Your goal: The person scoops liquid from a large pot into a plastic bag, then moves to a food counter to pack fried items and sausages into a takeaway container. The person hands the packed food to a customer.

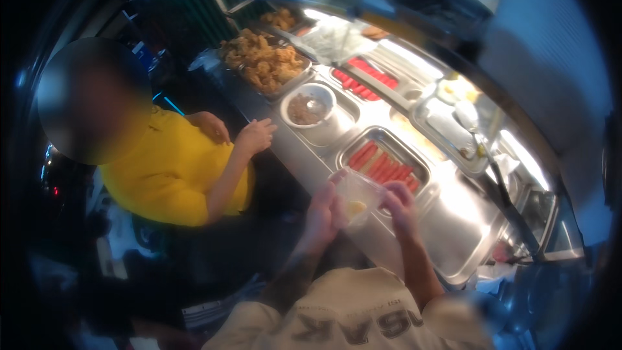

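Observation:
Between my two hands is a clear plastic bag (362,192) with a small pale yellow piece of food (356,208) at its bottom. My left hand (324,209) grips the bag's left side, and my right hand (399,204) pinches its upper right edge. Both are held over the front edge of a steel food counter (303,170). Just beyond the bag, a steel tray (423,167) holds several red sausages (379,163), partly hidden by the bag and my fingers.
A white bowl of brown minced food (307,106) and a tray of fried pieces (265,61) stand farther left. More red sausages (364,78) lie behind. Tongs (498,175) slant across the right side. A person in a yellow shirt (180,170) stands at the left, one hand by the counter edge.

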Demonstrator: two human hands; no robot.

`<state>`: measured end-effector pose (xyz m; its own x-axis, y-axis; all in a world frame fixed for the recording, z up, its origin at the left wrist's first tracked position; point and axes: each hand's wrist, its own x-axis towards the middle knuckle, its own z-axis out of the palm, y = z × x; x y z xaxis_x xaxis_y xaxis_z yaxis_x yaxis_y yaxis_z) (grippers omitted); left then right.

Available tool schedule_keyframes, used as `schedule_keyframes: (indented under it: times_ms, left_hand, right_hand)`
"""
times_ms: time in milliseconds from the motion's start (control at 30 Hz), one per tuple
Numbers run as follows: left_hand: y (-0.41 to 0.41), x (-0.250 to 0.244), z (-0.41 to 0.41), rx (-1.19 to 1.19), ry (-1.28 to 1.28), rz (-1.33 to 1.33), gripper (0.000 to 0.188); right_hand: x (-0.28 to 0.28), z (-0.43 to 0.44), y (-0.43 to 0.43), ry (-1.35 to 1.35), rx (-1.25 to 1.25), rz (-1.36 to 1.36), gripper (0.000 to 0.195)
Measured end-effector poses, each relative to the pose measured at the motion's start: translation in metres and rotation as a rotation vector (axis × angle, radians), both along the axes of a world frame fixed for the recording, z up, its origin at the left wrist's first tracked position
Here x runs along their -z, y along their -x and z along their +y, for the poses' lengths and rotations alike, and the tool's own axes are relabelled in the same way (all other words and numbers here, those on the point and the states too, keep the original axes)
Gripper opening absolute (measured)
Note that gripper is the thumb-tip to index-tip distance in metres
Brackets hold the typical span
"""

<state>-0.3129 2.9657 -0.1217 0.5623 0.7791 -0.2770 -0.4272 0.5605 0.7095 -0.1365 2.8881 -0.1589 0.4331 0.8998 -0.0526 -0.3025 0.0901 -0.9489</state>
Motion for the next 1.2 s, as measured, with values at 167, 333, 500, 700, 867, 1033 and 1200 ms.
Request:
schedule_keyframes:
  times_ms: [167, 333, 500, 700, 867, 1033, 1200]
  left_hand:
    - [0.004, -0.004, 0.003, -0.018, -0.009, 0.002, 0.045]
    - [-0.005, 0.000, 0.001, -0.029, 0.048, -0.037, 0.045]
    - [0.002, -0.002, 0.002, -0.045, 0.036, -0.082, 0.043]
    - [-0.004, -0.001, 0.003, -0.051, 0.050, -0.044, 0.043]
    - [-0.006, -0.001, 0.002, -0.047, 0.078, -0.036, 0.043]
    - [-0.007, 0.002, 0.002, -0.025, 0.061, -0.040, 0.044]
    - [-0.008, 0.003, 0.002, -0.010, 0.068, -0.008, 0.044]
  right_hand:
    - [-0.030, 0.018, -0.004, -0.353, 0.123, 0.231, 0.048]
    - [-0.022, 0.012, -0.014, -0.600, 0.008, 0.470, 0.065]
    - [-0.004, 0.020, -0.001, -0.608, -0.075, 0.507, 0.063]
    - [0.004, 0.019, 0.001, -0.547, -0.032, 0.458, 0.059]
    - [0.004, 0.014, 0.001, -0.532, 0.006, 0.495, 0.060]
    - [0.013, 0.011, -0.004, -0.319, 0.045, 0.306, 0.051]
    - [0.008, 0.007, 0.001, -0.259, 0.064, 0.380, 0.045]
